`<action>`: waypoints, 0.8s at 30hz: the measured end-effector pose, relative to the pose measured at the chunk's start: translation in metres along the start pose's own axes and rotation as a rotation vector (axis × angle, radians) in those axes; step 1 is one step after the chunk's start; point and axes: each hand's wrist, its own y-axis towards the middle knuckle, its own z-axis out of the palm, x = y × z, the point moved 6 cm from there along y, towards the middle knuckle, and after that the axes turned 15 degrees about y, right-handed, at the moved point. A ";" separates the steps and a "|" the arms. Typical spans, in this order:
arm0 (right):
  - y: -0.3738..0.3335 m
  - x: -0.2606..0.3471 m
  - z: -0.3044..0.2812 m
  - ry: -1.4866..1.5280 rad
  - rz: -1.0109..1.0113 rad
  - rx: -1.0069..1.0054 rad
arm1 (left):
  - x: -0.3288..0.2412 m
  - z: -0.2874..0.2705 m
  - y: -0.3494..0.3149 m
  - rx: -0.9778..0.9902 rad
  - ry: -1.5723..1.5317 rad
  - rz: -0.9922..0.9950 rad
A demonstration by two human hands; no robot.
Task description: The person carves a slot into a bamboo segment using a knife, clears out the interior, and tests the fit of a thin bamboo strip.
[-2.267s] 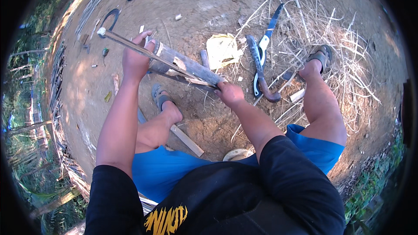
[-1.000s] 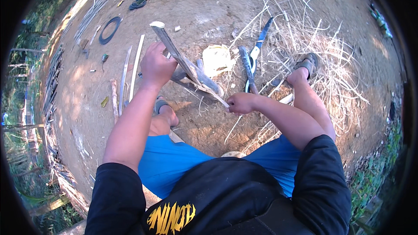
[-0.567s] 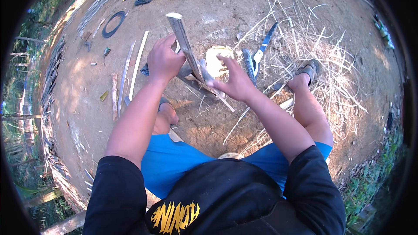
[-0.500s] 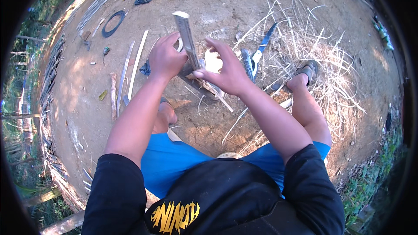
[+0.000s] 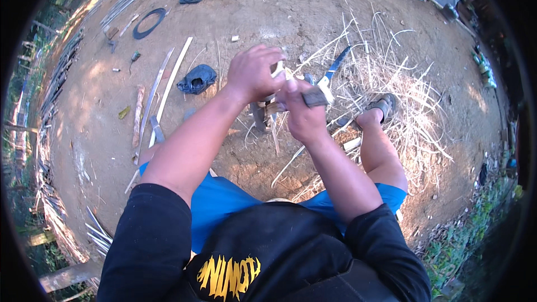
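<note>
Head cam: right hand point(image 5: 306, 114) was spread beside the wood point(image 5: 315, 98) a moment ago, now it's wrapped round it, so I'd guess steadier control. Dark end pokes out right of that hand; left hand point(image 5: 256, 74) looks curled round the pale part.

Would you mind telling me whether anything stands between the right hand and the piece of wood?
Nothing visible does: the right hand is in contact with the piece of wood, whose dark end sticks out to its right. The left hand is close by on the other side.
</note>
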 end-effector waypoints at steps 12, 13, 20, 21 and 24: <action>-0.035 -0.001 0.013 -0.087 -0.108 0.113 | 0.012 -0.006 -0.023 -0.104 -0.008 -0.017; -0.037 0.000 0.018 -0.124 -0.090 0.150 | 0.020 -0.005 -0.026 -0.133 -0.009 -0.041; -0.046 0.009 0.032 -0.131 -0.104 0.101 | 0.018 -0.012 -0.028 -0.030 -0.031 -0.083; -0.045 0.010 0.033 -0.126 -0.099 0.082 | 0.018 -0.013 -0.027 -0.015 -0.043 -0.096; -0.040 -0.001 0.024 -0.081 -0.103 0.035 | 0.016 -0.014 -0.026 0.006 -0.031 -0.139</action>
